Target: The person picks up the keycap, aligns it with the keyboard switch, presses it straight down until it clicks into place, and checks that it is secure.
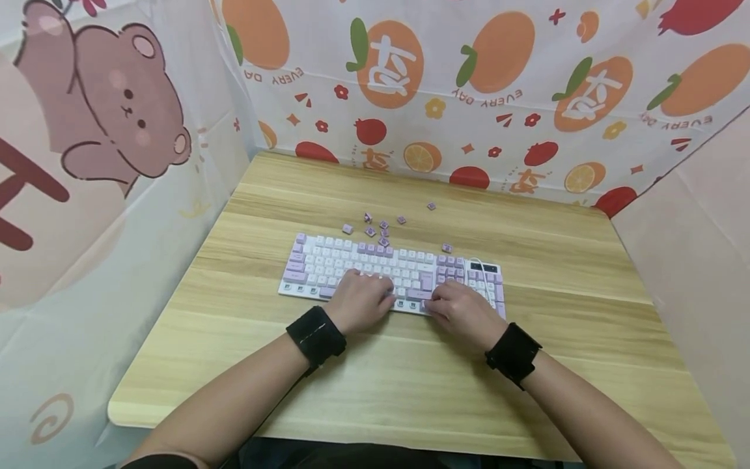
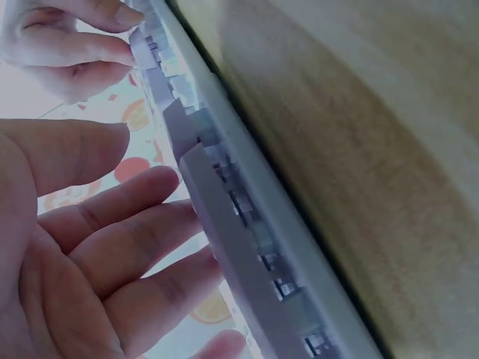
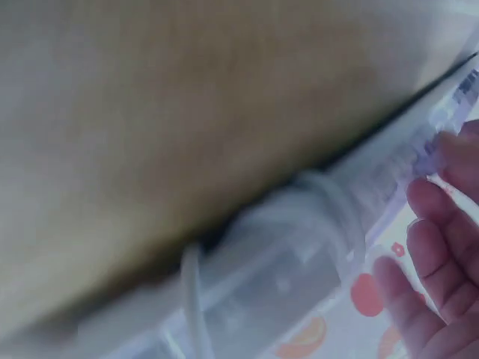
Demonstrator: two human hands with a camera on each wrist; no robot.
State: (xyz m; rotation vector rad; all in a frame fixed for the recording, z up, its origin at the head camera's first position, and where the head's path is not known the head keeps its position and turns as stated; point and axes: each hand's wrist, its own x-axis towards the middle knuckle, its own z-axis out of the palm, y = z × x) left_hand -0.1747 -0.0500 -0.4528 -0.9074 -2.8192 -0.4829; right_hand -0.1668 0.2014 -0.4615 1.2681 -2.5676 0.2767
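Note:
A white and purple keyboard (image 1: 351, 266) lies flat on the table, with bare switches showing in several spots along its front row. My left hand (image 1: 360, 301) rests over its middle; in the left wrist view its fingers (image 2: 142, 232) are loosely bent, their tips at the long purple spacebar (image 2: 232, 247), with nothing gripped. Near the front edge, right of centre, my right hand (image 1: 463, 312) pinches a purple keycap (image 2: 144, 51) between thumb and finger, low over the front row. The right wrist view shows its other fingers (image 3: 434, 247) loosely bent.
Loose purple keycaps (image 1: 383, 225) lie scattered behind the keyboard, one keycap (image 1: 447, 248) close to its back edge. A white cable (image 1: 482, 268) loops over the number pad. Printed cloth (image 1: 445, 85) hangs behind the wooden table (image 1: 351, 397) and along its sides.

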